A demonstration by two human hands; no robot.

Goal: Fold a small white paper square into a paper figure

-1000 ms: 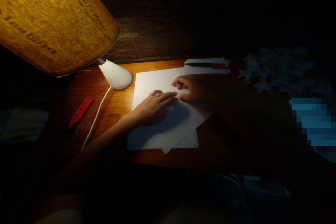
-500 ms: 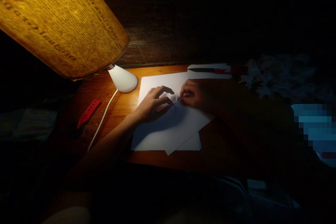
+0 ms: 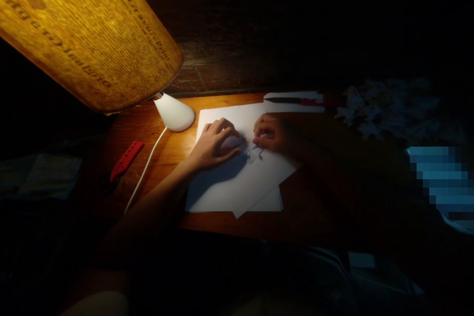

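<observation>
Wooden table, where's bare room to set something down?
Bare wood shows between the white cord and the paper sheets, and, dimly, right of the sheets. It's crowded around the left hand and right hand, and at the far edge, where a red-handled tool lies on a paper stack.

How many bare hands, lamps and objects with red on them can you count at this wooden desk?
Bare hands, left hand and right hand: 2
Yellow-shaded, white-based lamp: 1
Objects with red, a narrow red dark-spotted object and a dark-bladed, red-handled tool: 2
Total: 5
</observation>
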